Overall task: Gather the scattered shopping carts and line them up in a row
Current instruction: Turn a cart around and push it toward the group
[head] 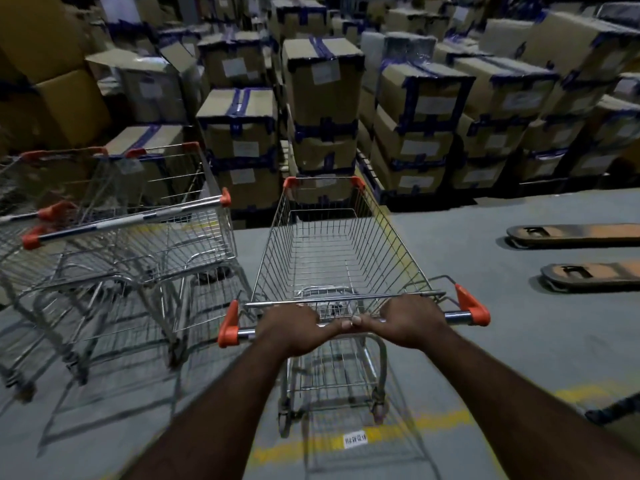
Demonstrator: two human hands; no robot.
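**Both hands on one cart, further carts parked alongside**

The left hand (294, 327) and right hand (405, 323) are both clamped over the handle bar (457, 317) of a wire shopping cart (332, 244). The fingers are curled round the tube and the thumbs meet at the middle of the bar. An orange end cap (472, 306) sits outboard of each hand. The cart's basket runs straight ahead of the grip, and its wheels stand on the grey floor (519, 341) below the hands.

To the left of the grip, apart from the held cart, stands a group of nested carts (121, 237) with the same orange-capped handles. Motion blur prevents a count. Directly beyond the far end of the held cart, stacked cardboard boxes (322, 81) sealed with blue tape fill the background. To the right of the grip, well apart, two pallet-jack forks (581, 235) lie flat on the floor. Nearer than the grip, between the forearms, a yellow line (294, 448) crosses the floor with a small white label (355, 439) on it, print unreadable
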